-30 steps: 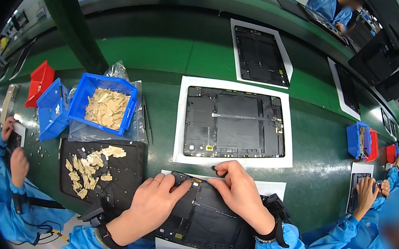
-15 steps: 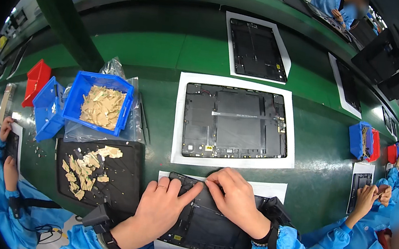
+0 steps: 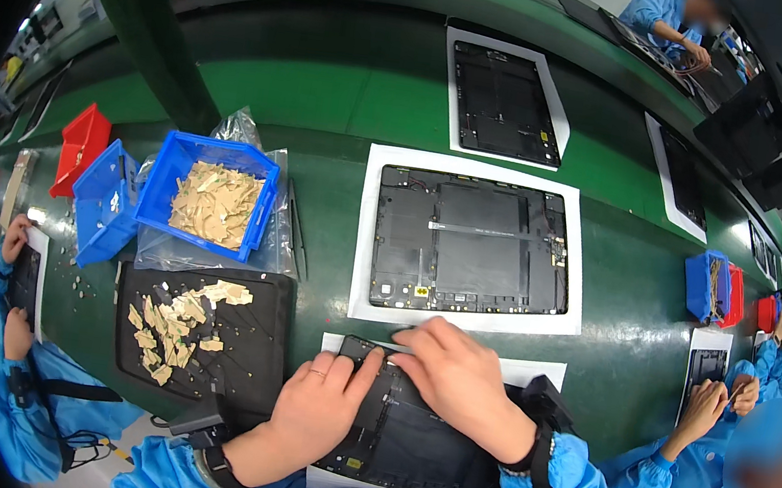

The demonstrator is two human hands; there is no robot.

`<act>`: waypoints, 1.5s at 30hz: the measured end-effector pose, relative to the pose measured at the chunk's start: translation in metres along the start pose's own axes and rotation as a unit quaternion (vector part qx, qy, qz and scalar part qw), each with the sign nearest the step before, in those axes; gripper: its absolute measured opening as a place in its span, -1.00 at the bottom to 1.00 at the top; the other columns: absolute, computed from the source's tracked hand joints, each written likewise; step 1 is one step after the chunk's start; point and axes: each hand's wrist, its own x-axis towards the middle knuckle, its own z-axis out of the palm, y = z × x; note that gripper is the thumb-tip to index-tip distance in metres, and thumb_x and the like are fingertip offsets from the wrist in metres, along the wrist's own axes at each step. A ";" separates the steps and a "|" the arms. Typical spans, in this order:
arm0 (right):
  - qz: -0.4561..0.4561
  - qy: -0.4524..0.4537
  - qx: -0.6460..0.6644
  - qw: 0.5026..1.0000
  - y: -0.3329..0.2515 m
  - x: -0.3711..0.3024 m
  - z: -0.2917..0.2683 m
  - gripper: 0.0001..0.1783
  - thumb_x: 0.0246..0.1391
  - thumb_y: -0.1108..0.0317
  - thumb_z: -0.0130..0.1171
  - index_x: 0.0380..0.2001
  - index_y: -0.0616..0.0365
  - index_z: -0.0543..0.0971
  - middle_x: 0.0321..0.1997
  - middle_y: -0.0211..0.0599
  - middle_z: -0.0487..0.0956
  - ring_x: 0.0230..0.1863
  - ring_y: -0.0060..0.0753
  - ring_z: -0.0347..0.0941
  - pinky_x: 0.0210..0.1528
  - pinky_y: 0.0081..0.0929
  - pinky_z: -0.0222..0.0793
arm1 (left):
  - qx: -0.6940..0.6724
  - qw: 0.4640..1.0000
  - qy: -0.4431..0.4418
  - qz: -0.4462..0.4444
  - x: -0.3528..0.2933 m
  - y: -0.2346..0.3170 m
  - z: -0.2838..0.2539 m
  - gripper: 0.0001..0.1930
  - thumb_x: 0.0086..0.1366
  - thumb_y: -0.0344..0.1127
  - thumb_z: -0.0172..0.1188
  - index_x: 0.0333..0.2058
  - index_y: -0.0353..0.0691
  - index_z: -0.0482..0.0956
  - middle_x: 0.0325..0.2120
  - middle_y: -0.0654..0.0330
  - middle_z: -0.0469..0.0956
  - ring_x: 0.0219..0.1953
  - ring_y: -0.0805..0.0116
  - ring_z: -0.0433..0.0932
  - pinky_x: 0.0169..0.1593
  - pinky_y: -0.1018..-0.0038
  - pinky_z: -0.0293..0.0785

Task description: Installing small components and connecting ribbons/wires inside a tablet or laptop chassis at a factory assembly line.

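Note:
A black tablet housing [image 3: 409,444] lies on white paper in front of me, with fine parts along its edges. My left hand [image 3: 318,407] is closed over its upper left part, fingers curled at the edge and one digit reaching along the top. Beside that fingertip, my right hand [image 3: 457,381] has its fingers drawn together in a pinch at the top edge. Whatever lies between the right fingertips is hidden. Left of the hands, a black tray [image 3: 196,371] carries torn tan paper pieces [image 3: 170,329] and small dark bits.
Beyond my hands, a second open tablet housing [image 3: 478,256] lies on white paper; another [image 3: 504,101] is farther back. A blue bin [image 3: 261,217] of tan scraps sits on clear plastic, near tweezers [image 3: 298,232] and a tilted blue bin [image 3: 103,221]. Co-workers' hands flank me.
My view has shifted slightly, so the bins and tray appear farther right. The right fingertips have moved a little along the housing's top edge, while the left hand keeps its hold.

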 end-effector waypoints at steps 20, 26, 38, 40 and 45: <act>0.007 -0.165 0.022 0.986 0.005 0.025 -0.004 -0.87 -0.03 0.28 0.20 -0.47 0.08 0.53 -0.41 -0.39 0.50 -0.32 -0.22 0.50 -0.37 -0.29 0.41 | -0.066 0.991 0.062 0.101 0.013 -0.009 -0.016 -0.82 -0.04 -0.31 0.31 -0.47 -0.17 0.49 -0.28 0.23 0.52 -0.19 0.26 0.46 -0.17 0.38 0.33; -0.002 -0.116 0.036 0.993 0.012 0.020 0.005 -0.87 -0.06 0.29 0.23 -0.49 0.08 0.52 -0.44 -0.41 0.50 -0.33 -0.25 0.51 -0.39 -0.28 0.41 | -0.101 0.987 -0.063 0.111 0.028 -0.026 -0.032 -0.91 0.02 -0.31 0.17 -0.49 -0.15 0.51 -0.51 0.25 0.49 -0.38 0.31 0.43 -0.29 0.38 0.27; -0.121 0.082 -0.052 0.988 0.011 0.001 0.019 -0.85 -0.11 0.36 0.26 -0.46 0.13 0.50 -0.37 -0.37 0.49 -0.24 -0.25 0.39 -0.19 -0.34 0.29 | -0.210 0.969 0.030 -0.125 0.029 -0.015 -0.020 -0.91 0.15 -0.43 0.12 -0.40 -0.25 0.38 -0.45 0.07 0.44 -0.39 0.09 0.40 -0.26 0.33 0.29; -0.118 0.059 -0.064 0.989 0.010 -0.001 0.019 -0.85 -0.07 0.36 0.22 -0.45 0.14 0.47 -0.40 -0.33 0.47 -0.28 -0.23 0.39 -0.22 -0.34 0.25 | -0.177 0.976 0.036 -0.119 0.031 -0.016 -0.018 -0.86 0.17 -0.36 0.15 -0.36 -0.26 0.41 -0.43 0.07 0.45 -0.33 0.08 0.40 -0.22 0.31 0.30; -0.125 0.053 -0.055 0.989 0.003 -0.006 0.019 -0.88 -0.01 0.39 0.14 -0.45 0.14 0.40 -0.47 -0.25 0.42 -0.37 -0.18 0.43 -0.31 -0.30 0.32 | -0.051 0.997 0.014 -0.052 0.031 -0.022 -0.007 -0.75 0.17 -0.21 0.16 -0.35 -0.31 0.48 -0.41 0.08 0.44 -0.23 0.10 0.38 -0.14 0.28 0.25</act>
